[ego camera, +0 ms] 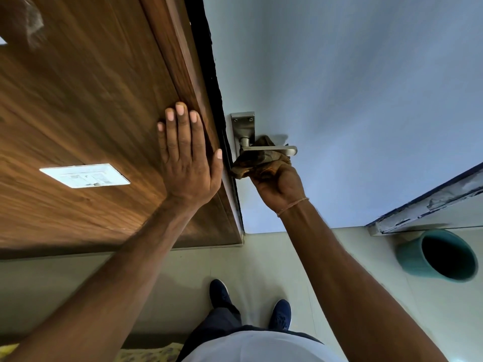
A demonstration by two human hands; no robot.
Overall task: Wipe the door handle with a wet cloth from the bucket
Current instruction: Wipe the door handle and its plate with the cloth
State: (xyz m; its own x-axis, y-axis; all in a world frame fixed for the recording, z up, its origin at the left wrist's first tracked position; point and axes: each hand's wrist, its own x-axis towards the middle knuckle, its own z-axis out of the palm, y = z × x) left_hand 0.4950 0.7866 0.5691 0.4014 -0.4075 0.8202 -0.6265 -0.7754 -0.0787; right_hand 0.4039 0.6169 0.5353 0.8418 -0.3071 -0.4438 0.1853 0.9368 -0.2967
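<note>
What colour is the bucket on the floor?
The bucket is teal, a blue-green, with a dark inside. The head view, the only one, shows it.

No readable text, label, brand or number on any surface in view.

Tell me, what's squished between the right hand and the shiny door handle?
A brown cloth. In the head view the right hand presses it up against the underside of the door handle, so the hand's skin doesn't touch the metal there.
</note>
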